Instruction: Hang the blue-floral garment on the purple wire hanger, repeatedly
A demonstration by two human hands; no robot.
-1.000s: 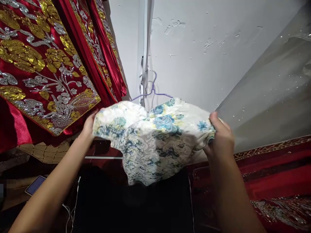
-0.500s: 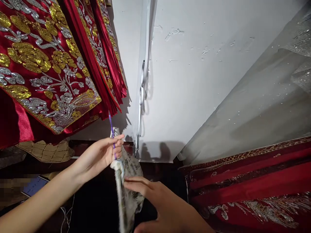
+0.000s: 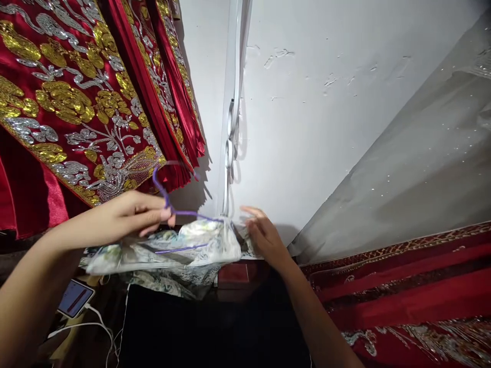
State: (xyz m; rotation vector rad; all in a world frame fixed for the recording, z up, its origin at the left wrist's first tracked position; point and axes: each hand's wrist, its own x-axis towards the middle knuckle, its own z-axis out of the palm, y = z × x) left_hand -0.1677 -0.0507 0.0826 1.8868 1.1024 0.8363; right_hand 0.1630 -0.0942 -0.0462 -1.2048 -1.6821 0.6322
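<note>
A white garment with blue and green flowers (image 3: 172, 250) hangs on a thin purple wire hanger (image 3: 169, 202) and is held almost flat. My left hand (image 3: 130, 217) pinches the hanger just below its hook. The hook curls up in front of the red embroidered cloth. My right hand (image 3: 263, 235) touches the right end of the garment with its fingers partly spread, in front of the white wall (image 3: 307, 112).
Red garments with gold and silver embroidery (image 3: 76, 102) hang at the upper left. A grey sheer fabric (image 3: 414, 168) and more red cloth (image 3: 402, 286) lie at the right. A phone with a white cable (image 3: 74, 299) rests at the lower left. A white strip (image 3: 232, 117) runs down the wall.
The garment has swung from hanging edge-on to lying nearly flat and has shifted left. My right hand moved up from its lower part to its right end. The camera tilted slightly.
</note>
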